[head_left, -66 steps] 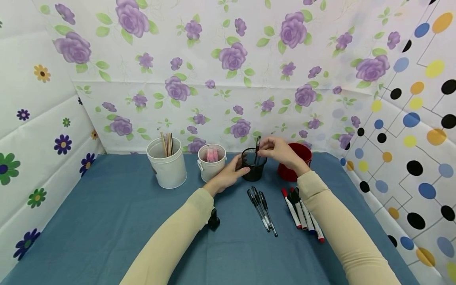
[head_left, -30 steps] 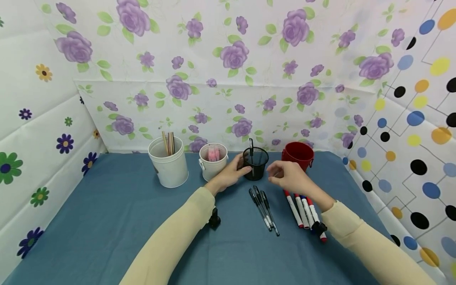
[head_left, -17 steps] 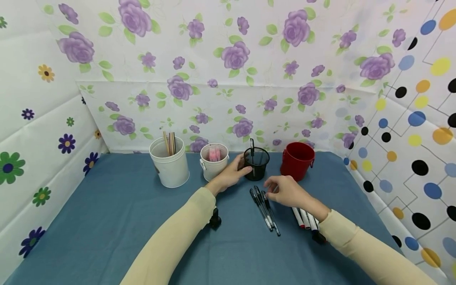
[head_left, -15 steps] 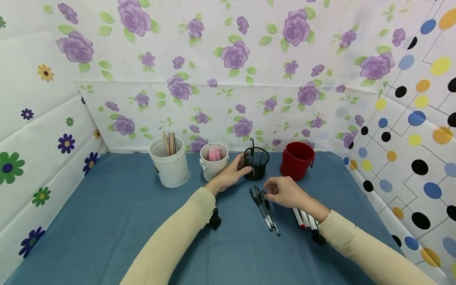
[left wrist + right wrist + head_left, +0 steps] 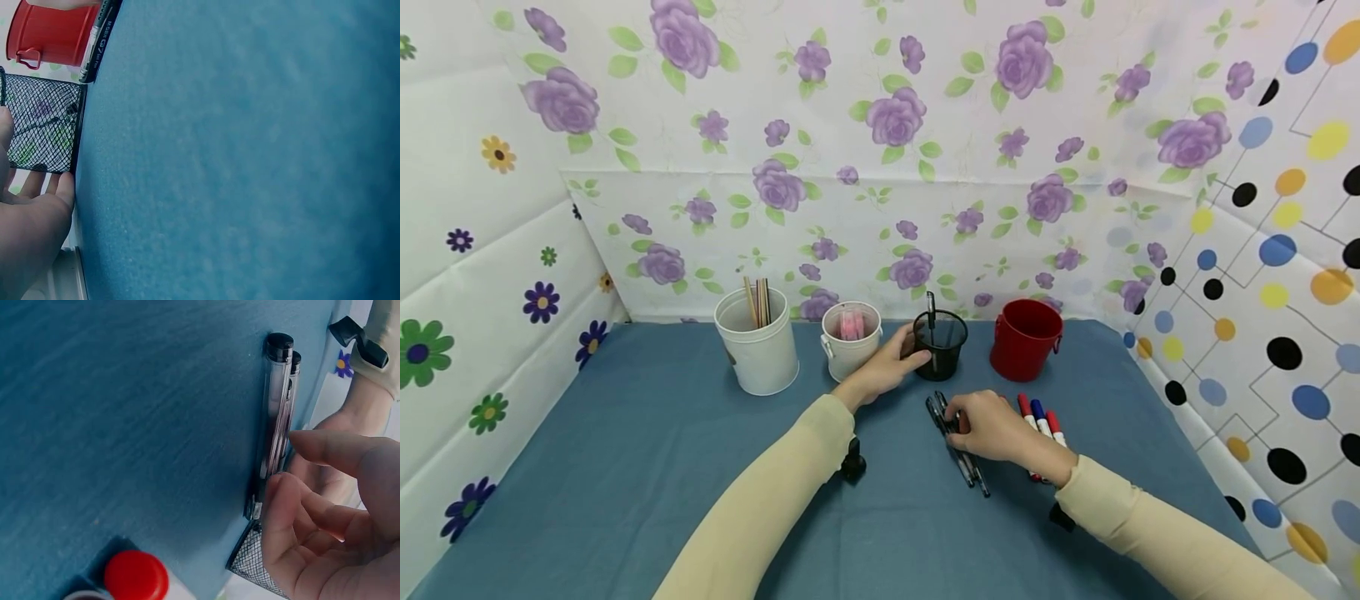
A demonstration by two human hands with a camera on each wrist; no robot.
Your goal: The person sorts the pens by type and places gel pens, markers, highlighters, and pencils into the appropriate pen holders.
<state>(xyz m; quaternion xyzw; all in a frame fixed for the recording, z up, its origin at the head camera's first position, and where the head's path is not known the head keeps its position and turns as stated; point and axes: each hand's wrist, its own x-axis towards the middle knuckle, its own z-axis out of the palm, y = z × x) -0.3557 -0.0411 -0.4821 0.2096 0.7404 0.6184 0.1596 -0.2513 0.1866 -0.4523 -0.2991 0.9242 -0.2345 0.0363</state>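
A black mesh pen holder (image 5: 942, 358) stands on the cloth with one black pen (image 5: 930, 308) upright inside. My left hand (image 5: 880, 368) grips its left side, thumb at the front; the left wrist view shows fingers wrapped beneath the mesh wall (image 5: 47, 115). Several black-capped clear gel pens (image 5: 958, 457) lie in front of the holder. Over them is my right hand (image 5: 994, 427), fingers bent and lowered to the pens. In the right wrist view, thumb and index fingertip sit close beside the nearest pen (image 5: 276, 406), with a gap between them.
Right of the holder stands a red bucket (image 5: 1026, 342). Red- and blue-capped markers (image 5: 1037, 408) lie partly under my right forearm. To the left are a small white bucket (image 5: 844, 354) with pink items and a larger white bucket (image 5: 758, 358) holding thin sticks.
My right hand released a pen into the mesh holder, drew back to the right, then came down and left onto the lying pens. My left hand keeps hold of the holder.
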